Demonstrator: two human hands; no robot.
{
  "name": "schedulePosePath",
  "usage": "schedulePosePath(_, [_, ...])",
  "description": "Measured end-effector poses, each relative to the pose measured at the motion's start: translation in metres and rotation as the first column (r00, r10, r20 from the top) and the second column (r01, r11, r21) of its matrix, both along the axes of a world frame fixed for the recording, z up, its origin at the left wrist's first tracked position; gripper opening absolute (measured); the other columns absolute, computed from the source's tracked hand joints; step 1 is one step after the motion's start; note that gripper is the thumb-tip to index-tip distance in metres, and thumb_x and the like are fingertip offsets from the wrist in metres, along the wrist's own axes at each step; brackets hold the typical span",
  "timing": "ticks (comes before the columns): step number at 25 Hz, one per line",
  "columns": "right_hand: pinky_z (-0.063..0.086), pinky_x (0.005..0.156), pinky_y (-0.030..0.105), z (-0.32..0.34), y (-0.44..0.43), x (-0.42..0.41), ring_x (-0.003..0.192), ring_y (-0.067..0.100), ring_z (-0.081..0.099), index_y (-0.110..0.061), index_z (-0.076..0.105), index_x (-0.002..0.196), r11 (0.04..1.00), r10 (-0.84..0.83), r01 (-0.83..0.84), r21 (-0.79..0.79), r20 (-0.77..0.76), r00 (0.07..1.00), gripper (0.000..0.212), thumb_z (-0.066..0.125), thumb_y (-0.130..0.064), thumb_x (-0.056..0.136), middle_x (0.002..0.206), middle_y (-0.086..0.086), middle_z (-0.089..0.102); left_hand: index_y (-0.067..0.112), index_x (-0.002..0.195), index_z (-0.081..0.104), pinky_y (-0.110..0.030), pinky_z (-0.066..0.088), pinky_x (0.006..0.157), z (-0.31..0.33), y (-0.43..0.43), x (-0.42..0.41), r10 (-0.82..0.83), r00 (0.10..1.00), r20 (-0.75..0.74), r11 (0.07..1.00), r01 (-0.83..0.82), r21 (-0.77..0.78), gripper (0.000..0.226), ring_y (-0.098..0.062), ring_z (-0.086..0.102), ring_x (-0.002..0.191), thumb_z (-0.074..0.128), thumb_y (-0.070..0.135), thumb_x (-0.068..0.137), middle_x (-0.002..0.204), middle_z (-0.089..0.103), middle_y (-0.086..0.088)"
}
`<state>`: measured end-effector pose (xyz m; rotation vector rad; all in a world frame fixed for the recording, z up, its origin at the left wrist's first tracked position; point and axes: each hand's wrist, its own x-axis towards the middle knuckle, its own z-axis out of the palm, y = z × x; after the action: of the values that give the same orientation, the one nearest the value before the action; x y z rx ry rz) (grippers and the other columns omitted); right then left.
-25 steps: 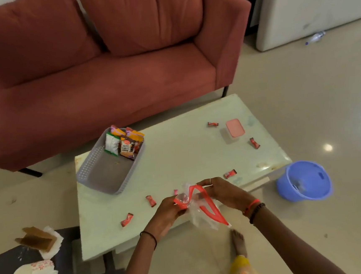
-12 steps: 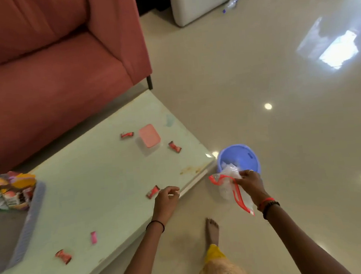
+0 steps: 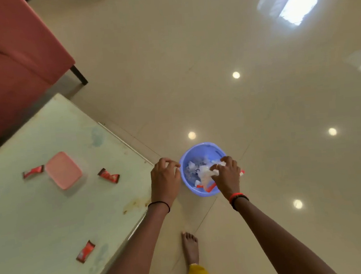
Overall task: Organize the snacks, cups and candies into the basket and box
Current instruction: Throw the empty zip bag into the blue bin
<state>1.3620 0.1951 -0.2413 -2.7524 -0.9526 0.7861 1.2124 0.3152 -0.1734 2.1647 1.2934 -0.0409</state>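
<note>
My right hand (image 3: 226,176) is over a blue bin (image 3: 198,150) on the floor, its fingers pressed on a crumpled clear plastic bag with red trim (image 3: 204,174) that lies inside the bin. My left hand (image 3: 164,177) hovers at the table corner beside the bin, fingers curled and holding nothing. Three red-wrapped candies lie on the pale green table (image 3: 30,226): one candy (image 3: 33,171) left of a small box with a pink lid (image 3: 63,170), a second candy (image 3: 108,176) to the box's right, and a third candy (image 3: 85,251) nearer me.
A red sofa (image 3: 5,64) stands behind the table at upper left, with a dark leg (image 3: 78,74) on the floor. Shiny beige floor (image 3: 258,86) spreads to the right. My bare foot (image 3: 190,247) stands just below the bin.
My view swung right and down toward the floor. My right hand carried the plastic bag from the table edge down into the blue bin. My left hand let go of it and followed.
</note>
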Motion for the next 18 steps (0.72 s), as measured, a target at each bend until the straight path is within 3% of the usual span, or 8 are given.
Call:
schedulePosePath(3, [0.015,0.116,0.041,-0.055,0.016,0.005,0.141,0.028,0.024,-0.027,0.072,0.102,0.999,0.043,-0.041,-0.025,0.078,0.996,0.031,0.054,-0.011,0.083,0.148,0.006,0.033,0.015,0.102,0.067,-0.036,0.039,0.095,-0.04,0.011,0.007,-0.026,0.999,0.025,0.998,0.025,0.053,0.02,-0.026,0.055,0.108,0.052,0.013,0.089,0.115,0.058,-0.007])
schedulePosePath(5, [0.016,0.115,0.043,-0.088,0.022,0.004,0.139,0.028,0.027,-0.026,0.071,0.105,0.996,0.068,-0.062,-0.058,0.106,0.992,0.033,0.049,-0.01,0.085,0.15,0.006,0.031,0.017,0.102,0.066,-0.035,0.04,0.093,-0.063,0.016,0.008,-0.044,0.997,0.057,0.997,0.039,0.073,0.02,-0.023,0.056,0.106,0.052,0.012,0.089,0.113,0.058,-0.004])
schedulePosePath(8, [0.027,0.108,0.033,-0.129,0.023,0.002,0.136,0.025,0.033,-0.021,0.042,0.141,0.991,0.044,-0.054,-0.125,-0.083,0.996,0.048,0.047,-0.017,0.093,0.155,0.005,0.023,0.022,0.102,0.065,-0.032,0.04,0.09,-0.091,0.017,0.007,-0.063,0.994,0.09,0.993,0.053,0.106,0.023,-0.02,0.058,0.102,0.051,0.01,0.088,0.11,0.058,0.0])
schedulePosePath(9, [0.025,0.11,0.034,-0.141,0.024,0.004,0.14,0.025,0.028,-0.022,0.026,0.148,0.99,0.02,-0.042,-0.135,-0.16,0.987,0.057,0.047,-0.021,0.096,0.157,0.005,0.017,0.022,0.102,0.065,-0.031,0.04,0.09,-0.096,0.016,0.007,-0.07,0.993,0.095,0.992,0.059,0.113,0.023,-0.019,0.058,0.101,0.051,0.01,0.088,0.11,0.058,0.001])
schedulePosePath(11, [0.018,0.117,0.043,-0.147,0.029,0.008,0.145,0.034,0.015,-0.022,0.017,0.151,0.979,0.041,-0.092,-0.184,-0.263,0.964,0.066,0.048,-0.013,0.094,0.158,0.017,0.006,0.022,0.102,0.065,-0.03,0.04,0.09,-0.101,0.012,0.003,-0.074,0.992,0.098,0.992,0.063,0.108,0.023,-0.019,0.058,0.1,0.051,0.01,0.088,0.11,0.058,0.001])
schedulePosePath(14, [0.021,0.116,0.05,-0.145,0.032,0.011,0.129,0.04,0.038,0.001,0.039,0.137,0.977,-0.014,0.015,-0.213,0.007,1.0,0.052,0.047,0.001,0.086,0.138,0.03,0.037,0.022,0.102,0.064,-0.03,0.04,0.09,-0.095,0.01,-0.003,-0.051,0.993,0.104,0.994,0.041,0.103,0.024,-0.02,0.058,0.102,0.052,0.008,0.088,0.11,0.058,0.0])
schedulePosePath(16, [0.034,0.108,0.043,-0.136,0.034,0.01,0.117,0.037,0.05,0.004,0.055,0.111,0.966,-0.08,0.055,-0.253,-0.092,0.993,0.026,0.045,0.0,0.087,0.123,0.026,0.055,0.022,0.102,0.065,-0.03,0.04,0.091,-0.087,0.012,-0.007,-0.035,0.994,0.108,0.995,0.025,0.097,0.024,-0.02,0.059,0.102,0.052,0.007,0.088,0.11,0.059,0.0])
schedulePosePath(18, [0.04,0.097,0.036,-0.132,0.038,0.008,0.115,0.035,0.055,0.0,0.057,0.097,0.952,-0.098,0.016,-0.305,-0.255,0.962,0.015,0.045,-0.005,0.092,0.122,0.023,0.06,0.022,0.102,0.065,-0.03,0.04,0.092,-0.083,0.017,-0.007,-0.018,0.992,0.128,0.995,0.005,0.102,0.024,-0.019,0.059,0.102,0.051,0.008,0.088,0.11,0.059,0.001])
